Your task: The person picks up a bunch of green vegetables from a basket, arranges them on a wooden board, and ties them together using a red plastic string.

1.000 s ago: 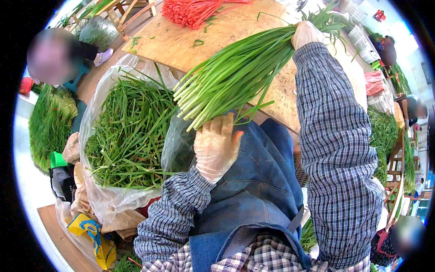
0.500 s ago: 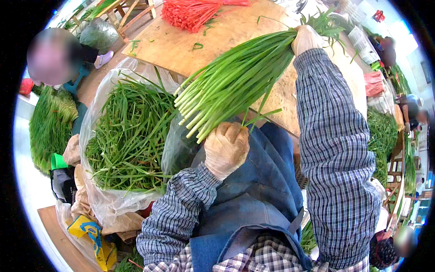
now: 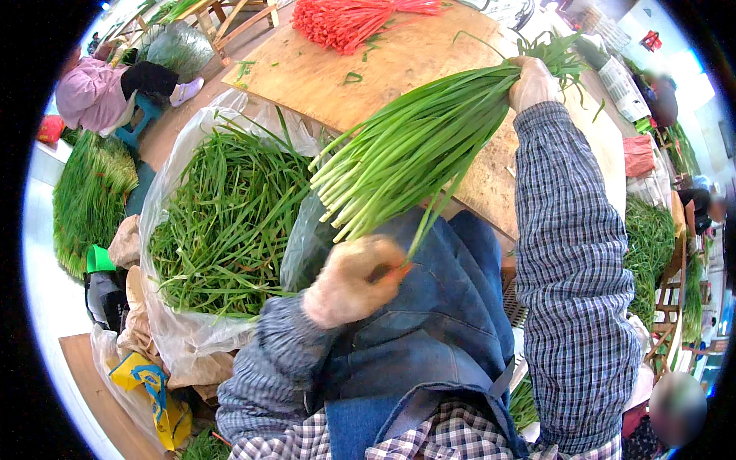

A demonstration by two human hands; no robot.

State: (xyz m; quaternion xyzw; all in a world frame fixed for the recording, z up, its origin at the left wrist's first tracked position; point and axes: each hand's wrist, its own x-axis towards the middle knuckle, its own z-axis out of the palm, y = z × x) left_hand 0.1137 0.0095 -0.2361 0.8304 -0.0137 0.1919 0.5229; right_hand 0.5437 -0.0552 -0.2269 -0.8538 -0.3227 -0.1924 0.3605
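My right hand point(image 3: 534, 84), in a pale thin glove, is closed round the leafy end of a bunch of garlic chives point(image 3: 422, 138). The bunch is held slanting over the near edge of the wooden table point(image 3: 307, 84), its pale cut ends toward the lower left. Below those ends, my gloved left hand point(image 3: 354, 280) is closed in a pinch, slightly blurred. A green chive stalk point(image 3: 424, 230) hangs from the bunch down to its fingertips. A small orange-red spot shows at the fingertips; I cannot make out what it is.
At left stands a clear plastic bag point(image 3: 172, 192) full of loose green leaves point(image 3: 230, 222). Red ties point(image 3: 337, 23) lie on the table's far side. Chive bundles point(image 3: 88, 203) are stacked far left, near a seated person point(image 3: 92, 92). More greens point(image 3: 648, 245) are piled at right.
My left hand has moved down and left from the cut ends, and a stalk now stretches between it and the bunch. My right hand still grips the bunch.
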